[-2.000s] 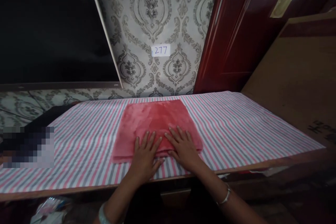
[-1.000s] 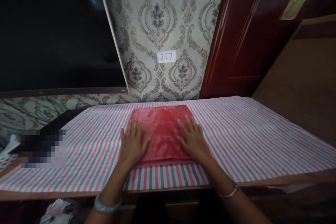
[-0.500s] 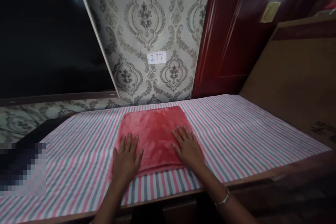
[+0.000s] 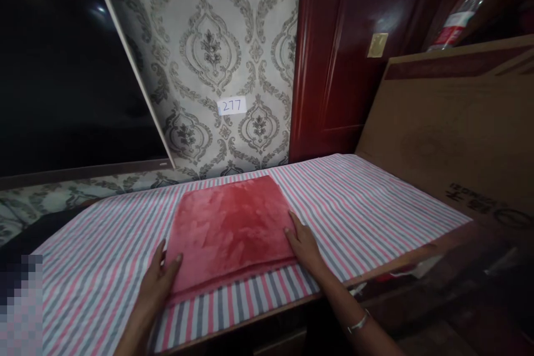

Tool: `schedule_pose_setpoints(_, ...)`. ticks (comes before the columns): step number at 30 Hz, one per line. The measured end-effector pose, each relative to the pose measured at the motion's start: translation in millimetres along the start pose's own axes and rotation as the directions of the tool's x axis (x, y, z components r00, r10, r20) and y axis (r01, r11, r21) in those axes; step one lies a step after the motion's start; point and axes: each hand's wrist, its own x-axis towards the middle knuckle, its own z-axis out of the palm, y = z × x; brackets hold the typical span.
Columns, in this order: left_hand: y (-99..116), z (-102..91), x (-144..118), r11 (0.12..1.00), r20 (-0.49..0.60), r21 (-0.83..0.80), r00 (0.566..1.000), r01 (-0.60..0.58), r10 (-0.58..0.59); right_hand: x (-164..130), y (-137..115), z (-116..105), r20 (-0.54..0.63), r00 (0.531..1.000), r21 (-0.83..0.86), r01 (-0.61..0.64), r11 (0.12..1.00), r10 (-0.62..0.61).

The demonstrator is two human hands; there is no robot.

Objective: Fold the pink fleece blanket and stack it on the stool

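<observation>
A folded red plush cloth [image 4: 233,228] lies flat on the striped tablecloth [image 4: 354,217], its layered fold edge facing me. At its near left corner is my left hand [image 4: 156,278], thumb on top of the cloth and fingers down along the side. My right hand [image 4: 306,242] grips the right edge in the same way, thumb above and fingers at the side. Parts of the fingers on both hands are hidden by the cloth's edges or turned away. I wear a bracelet [image 4: 359,321] on the right wrist.
A large cardboard box [image 4: 450,128] stands along the table's right side, with a red-capped bottle [image 4: 459,16] behind its top edge. A dark screen [image 4: 75,78] is at the left. Behind the table is a patterned wall with a paper label [image 4: 232,105] reading 277.
Both hands have gone from lying flat on the cloth to its left and right edges, thumbs on top. The camera view has turned slightly to the right.
</observation>
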Motion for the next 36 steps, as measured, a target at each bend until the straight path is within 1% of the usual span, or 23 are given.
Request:
schedule_pose_setpoints(1, 8.8, -4.0, 2.4, 0.99, 0.044, -0.088, 0.994, 0.106, -0.102, 5.3, -2.6, -2.9, 0.025, 0.999, 0.032, -0.049, 0.998, 0.048)
schedule_pose_setpoints(2, 19.0, -7.9, 4.5, 0.965, 0.1, -0.164, 0.976, 0.207, -0.192, 11.3, -5.3, -6.1, 0.052, 0.994, 0.075, -0.105, 0.992, 0.101)
schedule_pose_setpoints(3, 29.6, -11.4, 6.4, 0.932, 0.151, -0.221, 0.954, 0.287, -0.258, 17.6, -7.8, -9.2, 0.081, 0.984, 0.127, -0.166, 0.978, 0.156)
schedule_pose_setpoints(5, 48.7, -16.1, 10.1, 0.883, 0.2, -0.288, 0.925, 0.369, -0.322, 29.6, -12.2, -14.7, 0.152, 0.954, 0.246, -0.29, 0.925, 0.258)
schedule_pose_setpoints(6, 56.0, -17.3, 12.2, 0.87, 0.202, -0.302, 0.918, 0.39, -0.342, 34.6, -14.1, -16.5, 0.188, 0.939, 0.307, -0.336, 0.89, 0.289)
schedule_pose_setpoints(8, 65.2, -17.4, 16.6, 0.865, 0.179, -0.311, 0.919, 0.393, -0.352, 41.4, -17.8, -17.5, 0.253, 0.919, 0.439, -0.388, 0.811, 0.302)
schedule_pose_setpoints(11, 69.9, -15.3, 22.3, 0.88, 0.172, -0.304, 0.929, 0.365, -0.326, 44.6, -23.6, -15.1, 0.351, 0.903, 0.644, -0.424, 0.637, 0.247)
schedule_pose_setpoints(13, 71.4, -14.2, 24.3, 0.878, 0.197, -0.313, 0.929, 0.362, -0.313, 44.5, -28.1, -14.2, 0.397, 0.897, 0.727, -0.437, 0.529, 0.196)
schedule_pose_setpoints(15, 73.6, -14.3, 25.4, 0.871, 0.246, -0.333, 0.925, 0.36, -0.288, 44.7, -33.5, -16.4, 0.423, 0.894, 0.76, -0.437, 0.481, 0.145)
schedule_pose_setpoints(17, 76.4, -15.7, 27.3, 0.88, 0.289, -0.35, 0.931, 0.321, -0.224, 46.0, -40.2, -22.2, 0.431, 0.897, 0.774, -0.421, 0.474, 0.093)
schedule_pose_setpoints(18, 78.2, -16.9, 28.9, 0.892, 0.288, -0.35, 0.939, 0.286, -0.188, 47.2, -43.9, -26.3, 0.428, 0.901, 0.781, -0.405, 0.476, 0.065)
schedule_pose_setpoints(22, 91.5, -23.0, 40.3, 0.932, 0.221, -0.338, 0.974, 0.13, -0.056, 54.8, -60.0, -49.8, 0.359, 0.933, 0.798, -0.31, 0.516, 0.005)
schedule_pose_setpoints(24, 104.6, -25.5, 46.3, 0.93, 0.217, -0.363, 0.976, 0.062, 0.02, 60.6, -67.9, -65.9, 0.301, 0.953, 0.782, -0.257, 0.567, 0.015)
schedule_pose_setpoints(26, 121.9, -26.4, 50.6, 0.916, 0.205, -0.401, 0.974, -0.004, 0.095, 66.7, -75.0, -84.2, 0.218, 0.976, 0.737, -0.167, 0.654, 0.003)
schedule_pose_setpoints(28, 139.6, -25.0, 52.9, 0.891, 0.185, -0.449, 0.968, -0.069, 0.168, 71.7, -79.6, -101.9, 0.122, 0.991, 0.661, -0.036, 0.749, -0.06)
schedule_pose_setpoints(29, 146.9, -23.1, 53.3, 0.872, 0.18, -0.479, 0.961, -0.099, 0.208, 73.1, -80.1, -109.0, 0.074, 0.992, 0.623, 0.034, 0.781, -0.102)
schedule_pose_setpoints(30, 152.0, -20.3, 53.5, 0.853, 0.178, -0.508, 0.954, -0.12, 0.24, 73.4, -78.9, -114.0, 0.035, 0.99, 0.595, 0.091, 0.798, -0.138)
schedule_pose_setpoints(31, 154.5, -16.4, 53.3, 0.839, 0.185, -0.53, 0.949, -0.123, 0.256, 72.5, -75.7, -116.3, 0.01, 0.988, 0.585, 0.119, 0.802, -0.153)
schedule_pose_setpoints(32, 154.0, -11.2, 52.9, 0.834, 0.205, -0.541, 0.946, -0.105, 0.252, 70.4, -70.2, -115.7, 0.005, 0.99, 0.596, 0.112, 0.795, -0.143)
schedule_pose_setpoints(33, 150.3, -4.9, 52.4, 0.841, 0.242, -0.538, 0.944, -0.062, 0.224, 67.1, -62.4, -112.0, 0.023, 0.994, 0.623, 0.072, 0.779, -0.11)
schedule_pose_setpoints(35, 134.7, 10.4, 51.1, 0.872, 0.349, -0.483, 0.931, 0.081, 0.107, 58.1, -41.4, -97.4, 0.116, 0.993, 0.679, -0.088, 0.729, 0.012)
schedule_pose_setpoints(36, 124.0, 18.6, 50.7, 0.884, 0.395, -0.439, 0.918, 0.157, 0.033, 53.0, -29.4, -88.1, 0.176, 0.981, 0.691, -0.178, 0.7, 0.075)
